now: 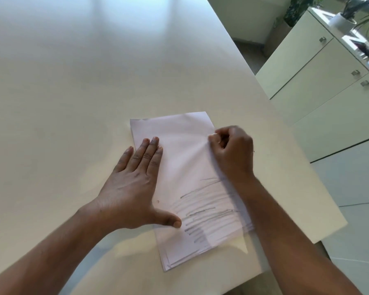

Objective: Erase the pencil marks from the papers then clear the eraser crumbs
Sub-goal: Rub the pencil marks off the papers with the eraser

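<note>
Item: papers [185, 167], a small stack, lower centre of the frame, lying on the desk [73, 92] near its right edge. Pencil marks [202, 211] cover the lower half of the top sheet; the upper half reads blank from here.

Item: left hand [132, 188], centre-left. I see it flat, fingers spread and straight, palm half on the desk and half on the stack's left margin, thumb pressing beside the scribbles. I judge this is to pin the sheets so rubbing does not drag them.

Item: right hand [232, 152], centre-right, at the stack's right edge. Grip curled into a loose fist, fingertips drawn together as if pinching something small. I cannot tell whether that is an eraser or the paper's edge; the spot is blurred.

Item: crumbs. None I can make out; one small speck sits by the left thumb's base.

Status, by my reading: erasing barely begun, marks largely intact, crumb clearing still ahead.

Background, upper right: cabinets [320, 86], plants [349, 13].
</note>
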Motion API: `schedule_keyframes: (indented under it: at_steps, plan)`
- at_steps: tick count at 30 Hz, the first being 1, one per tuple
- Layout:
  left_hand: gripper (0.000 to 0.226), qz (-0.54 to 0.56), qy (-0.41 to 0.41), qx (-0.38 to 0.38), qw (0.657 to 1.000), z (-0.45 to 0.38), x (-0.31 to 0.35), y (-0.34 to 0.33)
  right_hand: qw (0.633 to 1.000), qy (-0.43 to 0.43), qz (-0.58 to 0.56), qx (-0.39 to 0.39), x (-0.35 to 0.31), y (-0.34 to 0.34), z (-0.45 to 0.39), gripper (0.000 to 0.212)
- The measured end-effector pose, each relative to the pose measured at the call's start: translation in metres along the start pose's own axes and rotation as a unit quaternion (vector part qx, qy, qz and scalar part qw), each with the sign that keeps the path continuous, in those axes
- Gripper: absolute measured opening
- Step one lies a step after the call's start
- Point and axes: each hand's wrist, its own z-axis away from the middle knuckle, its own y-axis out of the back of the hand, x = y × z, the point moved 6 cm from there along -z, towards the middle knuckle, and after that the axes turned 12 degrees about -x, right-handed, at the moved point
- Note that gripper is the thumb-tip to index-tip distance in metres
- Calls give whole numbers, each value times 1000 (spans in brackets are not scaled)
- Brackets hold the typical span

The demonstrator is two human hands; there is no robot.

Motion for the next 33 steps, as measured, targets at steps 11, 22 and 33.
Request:
schedule_keyframes:
  at_steps: [11,22,33]
  plan:
    - [163,4,-5,0,1000,0,0,1,996,30,-67,-53,-20,-8,30,9]
    - [163,5,-2,-2,1000,-1,0,0,980,103,-100,-138,-59,-22,69,11]
    - [163,9,1,-3,1000,1,2,1,982,94,-99,-130,-75,-33,38,14]
